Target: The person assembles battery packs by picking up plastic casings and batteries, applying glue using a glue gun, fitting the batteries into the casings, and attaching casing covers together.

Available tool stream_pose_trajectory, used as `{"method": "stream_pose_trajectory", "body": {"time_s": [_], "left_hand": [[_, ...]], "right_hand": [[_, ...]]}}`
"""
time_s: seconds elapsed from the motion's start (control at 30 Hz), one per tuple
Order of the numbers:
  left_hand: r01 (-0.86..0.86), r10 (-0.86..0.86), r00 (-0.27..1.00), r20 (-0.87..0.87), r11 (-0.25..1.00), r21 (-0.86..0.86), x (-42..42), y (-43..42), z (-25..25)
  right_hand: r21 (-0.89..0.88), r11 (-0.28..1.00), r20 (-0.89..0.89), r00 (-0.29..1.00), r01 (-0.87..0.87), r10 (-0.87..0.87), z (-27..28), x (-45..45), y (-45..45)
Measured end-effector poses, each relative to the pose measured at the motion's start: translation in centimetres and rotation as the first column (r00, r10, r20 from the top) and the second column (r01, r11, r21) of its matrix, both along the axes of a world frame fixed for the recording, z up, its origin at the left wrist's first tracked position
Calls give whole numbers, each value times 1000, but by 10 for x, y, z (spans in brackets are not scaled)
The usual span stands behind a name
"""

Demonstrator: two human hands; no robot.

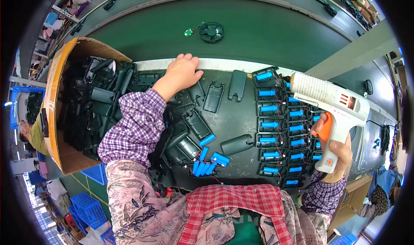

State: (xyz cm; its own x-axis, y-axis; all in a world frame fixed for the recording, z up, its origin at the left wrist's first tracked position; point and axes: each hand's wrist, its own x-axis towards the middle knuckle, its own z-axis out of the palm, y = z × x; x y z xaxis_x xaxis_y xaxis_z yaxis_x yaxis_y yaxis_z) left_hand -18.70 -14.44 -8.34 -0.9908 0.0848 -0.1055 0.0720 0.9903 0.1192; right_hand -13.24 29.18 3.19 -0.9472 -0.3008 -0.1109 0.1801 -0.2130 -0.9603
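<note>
My right hand [334, 143] grips a white hot glue gun [332, 100], its fingers at the orange trigger and its nozzle hidden. The gun is above rows of black plastic housings [269, 124] holding blue battery cells [296, 127] with thin red wires. My left hand [183, 72] lies palm down over the white edge strip [224, 65] of the conveyor, thumb apart, apparently holding nothing. Near it are loose black housing shells [213, 97] on the dark worktable [233, 122]. Closer to my body, several loose blue cells [202, 163] lie in a small pile.
A cardboard box [51, 115] full of black plastic parts stands at left. Beyond the worktable runs a green conveyor belt [146, 34] carrying a round black fan part [211, 32] and a small green circuit board [188, 32]. A grey metal post [358, 51] slants at right. Other people are farther off.
</note>
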Motion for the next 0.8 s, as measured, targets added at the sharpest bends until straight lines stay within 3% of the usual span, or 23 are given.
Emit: {"method": "stream_pose_trajectory", "body": {"time_s": [0.1, 0.13, 0.17, 0.23, 0.3, 0.47, 0.5, 0.57, 0.63, 0.73, 0.8], "left_hand": [[51, -43, 992, -118, 996, 67, 6, 9, 1], [94, -71, 992, -105, 967, 236, 7, 11, -1], [94, -71, 992, -105, 967, 238, 8, 13, -2], [104, -153, 985, 75, 889, 446, 13, 24, -3], [170, -236, 966, 102, 883, 438, 24, 36, -6], [290, -449, 806, 386, 868, 404, 53, 62, 10], [290, -451, 806, 385, 866, 407, 49, 63, 13], [370, -401, 911, 92, 896, 243, 34, 63, 16], [496, -475, 868, -145, 846, 197, 12, 65, 21], [542, -513, 839, -184, 818, 191, -16, 78, 20], [507, -516, 853, 78, 854, 113, -30, 85, 21]], "right_hand": [[-26, 1000, 1, 1000, -18, 18, -6, 1, -1], [-25, 1000, 3, 1000, -16, 16, -7, 2, -1], [-37, 999, 10, 1000, -29, 30, -7, 3, -2], [-47, 998, 18, 999, -46, 47, -8, 5, -5], [3, 1000, 15, 1000, 17, -17, -7, 9, -11], [5, 1000, 64, 998, -12, 12, -6, 11, -15], [8, 1000, 65, 998, -12, 12, -7, 11, -16], [-11, 1000, 40, 999, 12, -12, -8, 8, -18], [-5, 1000, 41, 999, 1, -1, -7, 6, -19], [-8, 1000, 24, 1000, -12, 12, -8, -1, -22], [-29, 1000, 14, 1000, 1, -1, -8, -4, -27]]}}
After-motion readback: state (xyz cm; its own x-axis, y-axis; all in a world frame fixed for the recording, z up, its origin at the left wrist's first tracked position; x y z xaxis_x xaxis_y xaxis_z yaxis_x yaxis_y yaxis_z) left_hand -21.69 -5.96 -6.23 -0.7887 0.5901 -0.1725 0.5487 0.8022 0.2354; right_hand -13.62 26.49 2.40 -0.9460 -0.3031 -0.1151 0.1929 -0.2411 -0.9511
